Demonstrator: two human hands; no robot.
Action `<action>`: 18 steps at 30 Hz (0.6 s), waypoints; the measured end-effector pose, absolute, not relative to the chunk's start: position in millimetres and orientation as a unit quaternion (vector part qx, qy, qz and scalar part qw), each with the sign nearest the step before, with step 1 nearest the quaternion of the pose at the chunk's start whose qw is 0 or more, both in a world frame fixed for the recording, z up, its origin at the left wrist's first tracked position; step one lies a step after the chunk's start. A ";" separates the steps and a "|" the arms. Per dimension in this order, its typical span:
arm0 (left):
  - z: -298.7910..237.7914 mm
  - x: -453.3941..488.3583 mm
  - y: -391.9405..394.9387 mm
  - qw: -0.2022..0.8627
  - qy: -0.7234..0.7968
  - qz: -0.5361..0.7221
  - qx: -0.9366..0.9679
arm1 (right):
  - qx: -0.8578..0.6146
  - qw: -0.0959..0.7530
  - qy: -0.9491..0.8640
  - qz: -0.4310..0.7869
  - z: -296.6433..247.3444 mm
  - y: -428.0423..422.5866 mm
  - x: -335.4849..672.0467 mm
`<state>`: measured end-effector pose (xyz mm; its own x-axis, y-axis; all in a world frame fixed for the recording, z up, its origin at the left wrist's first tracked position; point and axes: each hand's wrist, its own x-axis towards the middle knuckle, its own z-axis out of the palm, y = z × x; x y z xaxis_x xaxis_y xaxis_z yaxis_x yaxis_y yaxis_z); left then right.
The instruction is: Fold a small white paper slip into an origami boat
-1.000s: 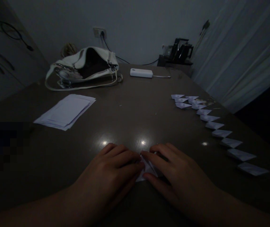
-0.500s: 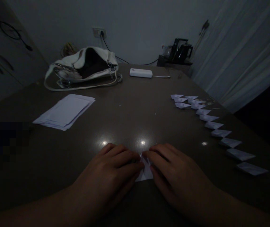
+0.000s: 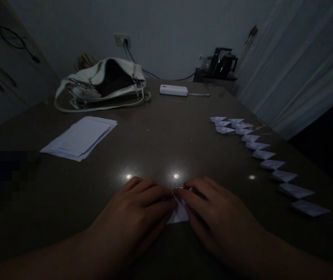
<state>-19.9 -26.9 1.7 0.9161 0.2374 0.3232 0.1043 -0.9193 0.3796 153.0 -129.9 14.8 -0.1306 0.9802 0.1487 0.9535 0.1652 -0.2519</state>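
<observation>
Its thumb shifted outward since the earlier frame, the right hand (image 3: 219, 212) clamps, alongside the left hand (image 3: 139, 206), small, white, folded paper (image 3: 179, 216), apparently bracing it against the glossy brown worktop (image 3: 157, 149).

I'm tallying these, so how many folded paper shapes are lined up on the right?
13 folded paper shapes: three in the short inner row, ten in the long outer row; some may be hidden.

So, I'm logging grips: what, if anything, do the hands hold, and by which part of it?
Folded paper: left hand on its left side, right hand on its right; whether gripped or pressed is unclear.
</observation>
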 end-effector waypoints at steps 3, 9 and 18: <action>1.6 -19.4 -26.4 0.176 0.089 0.186 0.963 | -0.646 0.136 -0.750 0.045 14.5 -129.3 152.8; 0.7 -18.6 -25.8 0.179 0.094 0.186 0.961 | -0.646 0.127 -0.751 0.048 13.8 -128.9 153.1; 1.4 -19.8 -26.7 0.176 0.090 0.184 0.963 | -0.645 0.130 -0.752 0.038 14.3 -129.7 152.6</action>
